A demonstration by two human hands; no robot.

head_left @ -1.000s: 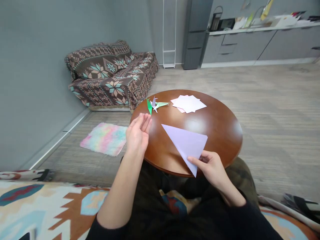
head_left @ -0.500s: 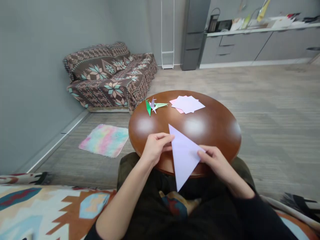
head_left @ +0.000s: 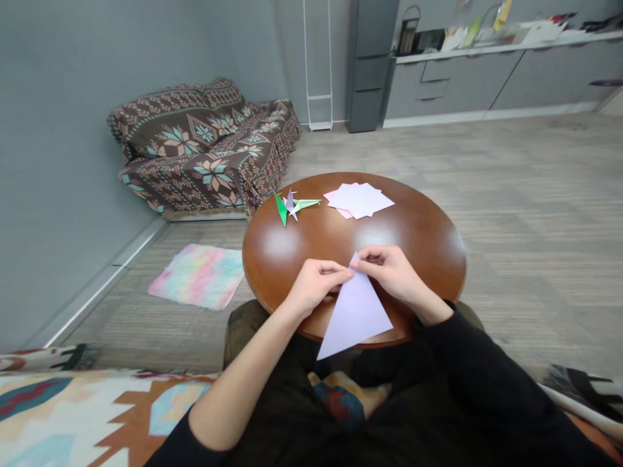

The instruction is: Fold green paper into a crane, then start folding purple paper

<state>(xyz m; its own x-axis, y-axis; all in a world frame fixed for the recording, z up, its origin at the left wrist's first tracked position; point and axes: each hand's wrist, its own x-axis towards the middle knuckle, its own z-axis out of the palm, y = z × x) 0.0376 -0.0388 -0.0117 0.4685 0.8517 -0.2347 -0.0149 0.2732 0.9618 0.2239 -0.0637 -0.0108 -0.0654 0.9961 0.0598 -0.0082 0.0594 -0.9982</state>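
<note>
A lilac sheet of paper (head_left: 357, 313), folded into a triangle, is held over the near edge of the round brown table (head_left: 413, 224). One corner points away from me, and the wide end hangs toward my lap. My left hand (head_left: 318, 283) pinches the left edge close to that far corner. Right beside it, my right hand (head_left: 389, 269) pinches the paper at the far corner, thumb and forefinger closed. The fingers under the paper are partly hidden.
At the table's far left stand folded paper cranes in green (head_left: 281, 209), lilac (head_left: 290, 200) and pale green (head_left: 305, 205). A fanned stack of pale paper sheets (head_left: 360, 200) lies to their right. Beyond are a draped sofa (head_left: 204, 146) and a fluffy pastel rug (head_left: 197, 275).
My left hand came in from the open air and took hold of the paper. The triangle turned, and my right hand shifted from its right side to the far corner.
</note>
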